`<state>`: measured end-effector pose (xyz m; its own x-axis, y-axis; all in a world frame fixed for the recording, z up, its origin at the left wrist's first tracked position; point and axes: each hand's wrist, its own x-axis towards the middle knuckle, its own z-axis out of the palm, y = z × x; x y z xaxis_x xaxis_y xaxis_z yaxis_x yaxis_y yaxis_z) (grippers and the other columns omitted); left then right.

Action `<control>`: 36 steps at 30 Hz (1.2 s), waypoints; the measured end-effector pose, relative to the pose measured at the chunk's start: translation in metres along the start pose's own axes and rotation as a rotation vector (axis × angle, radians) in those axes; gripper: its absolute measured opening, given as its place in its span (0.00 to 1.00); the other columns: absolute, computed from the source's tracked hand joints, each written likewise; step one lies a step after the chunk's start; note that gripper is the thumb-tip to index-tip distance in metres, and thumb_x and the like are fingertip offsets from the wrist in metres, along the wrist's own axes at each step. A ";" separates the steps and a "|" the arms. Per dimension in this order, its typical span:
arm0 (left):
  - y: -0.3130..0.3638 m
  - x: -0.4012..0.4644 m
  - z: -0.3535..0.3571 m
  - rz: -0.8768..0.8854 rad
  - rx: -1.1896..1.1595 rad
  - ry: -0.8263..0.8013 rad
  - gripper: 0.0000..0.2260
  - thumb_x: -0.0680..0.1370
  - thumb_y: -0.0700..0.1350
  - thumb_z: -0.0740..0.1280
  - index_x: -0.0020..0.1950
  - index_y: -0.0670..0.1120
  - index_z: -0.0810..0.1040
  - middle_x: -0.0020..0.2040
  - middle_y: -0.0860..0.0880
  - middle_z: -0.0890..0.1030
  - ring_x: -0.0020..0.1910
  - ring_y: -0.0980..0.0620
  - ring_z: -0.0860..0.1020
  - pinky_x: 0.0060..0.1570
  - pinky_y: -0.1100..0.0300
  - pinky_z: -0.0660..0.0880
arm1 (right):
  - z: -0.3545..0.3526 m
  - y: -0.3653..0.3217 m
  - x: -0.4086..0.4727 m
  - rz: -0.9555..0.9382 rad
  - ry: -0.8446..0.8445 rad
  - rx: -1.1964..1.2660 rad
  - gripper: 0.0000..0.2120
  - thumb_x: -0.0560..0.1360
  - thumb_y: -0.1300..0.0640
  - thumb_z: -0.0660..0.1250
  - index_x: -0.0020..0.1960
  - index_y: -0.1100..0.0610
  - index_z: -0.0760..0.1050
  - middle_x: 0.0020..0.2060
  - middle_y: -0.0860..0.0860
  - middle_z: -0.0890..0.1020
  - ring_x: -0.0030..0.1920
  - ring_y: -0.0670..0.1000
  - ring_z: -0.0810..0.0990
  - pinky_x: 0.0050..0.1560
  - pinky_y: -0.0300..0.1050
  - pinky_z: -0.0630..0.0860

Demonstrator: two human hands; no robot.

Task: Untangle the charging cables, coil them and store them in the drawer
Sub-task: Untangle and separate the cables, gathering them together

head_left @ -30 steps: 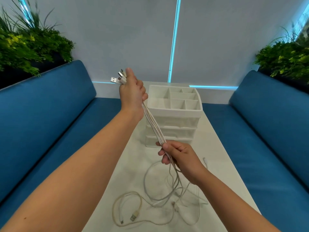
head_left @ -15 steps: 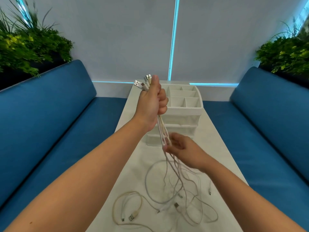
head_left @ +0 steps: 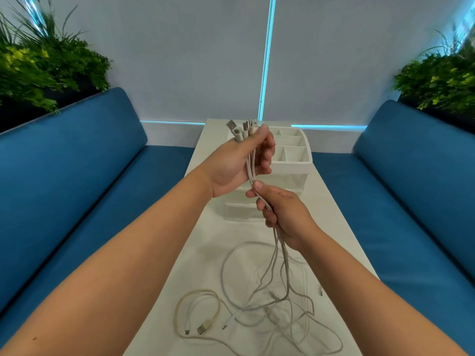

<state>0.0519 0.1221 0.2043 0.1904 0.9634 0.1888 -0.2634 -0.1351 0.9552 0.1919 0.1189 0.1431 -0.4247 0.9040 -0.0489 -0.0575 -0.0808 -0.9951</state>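
My left hand (head_left: pixel 241 163) grips a bundle of several white and beige charging cables (head_left: pixel 279 255) just below their USB plugs (head_left: pixel 243 128), which stick up above my fist. Directly below it, my right hand (head_left: pixel 280 211) holds the same bundle between thumb and curled fingers. From there the cables hang down to the white table (head_left: pixel 203 242) and spread in loose tangled loops. A beige cable loop (head_left: pixel 198 314) lies at the near left of the pile. The white drawer organizer (head_left: pixel 293 160) stands behind my hands, its drawers mostly hidden by them.
Blue sofa seats run along both sides of the narrow table, left (head_left: pixel 84 176) and right (head_left: pixel 411 181). Green plants stand behind each backrest, left (head_left: pixel 43 65) and right (head_left: pixel 437 80). The organizer's top tray has open compartments.
My left hand came right and lower with the plug ends, now in front of the organizer. My right hand slid up the bundle, closing the gap to my left hand.
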 end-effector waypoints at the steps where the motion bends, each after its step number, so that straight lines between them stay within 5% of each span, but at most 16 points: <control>1: -0.001 0.000 0.001 -0.003 0.030 0.005 0.15 0.85 0.49 0.55 0.46 0.44 0.74 0.31 0.50 0.69 0.31 0.54 0.67 0.36 0.61 0.71 | 0.001 0.001 -0.001 -0.003 0.030 -0.009 0.14 0.77 0.48 0.66 0.43 0.58 0.81 0.26 0.47 0.74 0.23 0.44 0.63 0.27 0.37 0.58; 8: -0.007 0.004 0.000 -0.035 -0.240 0.156 0.13 0.84 0.50 0.58 0.44 0.45 0.74 0.25 0.54 0.58 0.23 0.58 0.57 0.25 0.65 0.57 | 0.012 0.002 -0.012 -0.170 0.049 -0.140 0.14 0.82 0.51 0.59 0.52 0.62 0.74 0.25 0.51 0.79 0.21 0.46 0.68 0.25 0.36 0.67; 14: -0.014 0.005 0.000 -0.064 -0.491 0.160 0.17 0.84 0.53 0.55 0.37 0.48 0.67 0.23 0.55 0.58 0.21 0.59 0.56 0.21 0.66 0.54 | 0.004 -0.006 -0.014 0.058 -0.139 0.153 0.11 0.82 0.52 0.57 0.50 0.58 0.73 0.31 0.49 0.82 0.21 0.44 0.68 0.25 0.36 0.62; 20: -0.012 0.008 0.002 -0.050 -0.442 0.209 0.18 0.84 0.54 0.56 0.35 0.50 0.63 0.23 0.55 0.58 0.20 0.60 0.55 0.18 0.67 0.51 | 0.014 0.014 -0.023 -0.145 -0.062 -0.172 0.18 0.83 0.46 0.52 0.44 0.58 0.70 0.26 0.53 0.78 0.22 0.48 0.70 0.26 0.39 0.67; 26: -0.003 0.010 -0.014 -0.007 -0.399 0.285 0.18 0.84 0.53 0.57 0.35 0.50 0.64 0.24 0.55 0.57 0.20 0.59 0.54 0.18 0.67 0.51 | -0.007 0.024 -0.018 -0.163 -0.112 -0.265 0.13 0.83 0.54 0.58 0.44 0.60 0.73 0.28 0.52 0.80 0.21 0.49 0.70 0.27 0.39 0.67; 31: -0.004 0.010 -0.016 0.040 -0.421 0.312 0.18 0.84 0.53 0.57 0.35 0.50 0.64 0.24 0.55 0.57 0.21 0.59 0.54 0.18 0.66 0.52 | -0.008 0.027 -0.018 -0.088 0.068 -0.290 0.24 0.77 0.41 0.63 0.31 0.58 0.73 0.20 0.52 0.72 0.21 0.48 0.67 0.23 0.37 0.65; 36: 0.000 0.008 -0.036 0.094 -0.463 0.414 0.18 0.84 0.53 0.56 0.35 0.50 0.65 0.24 0.55 0.57 0.20 0.58 0.54 0.18 0.66 0.52 | -0.018 0.052 -0.028 -0.110 -0.140 -0.283 0.17 0.80 0.47 0.60 0.43 0.55 0.82 0.27 0.49 0.73 0.32 0.49 0.71 0.40 0.42 0.72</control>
<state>0.0195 0.1380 0.1977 -0.2113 0.9746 0.0744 -0.6614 -0.1987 0.7232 0.2168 0.0973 0.0909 -0.5508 0.8330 0.0527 0.1353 0.1514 -0.9792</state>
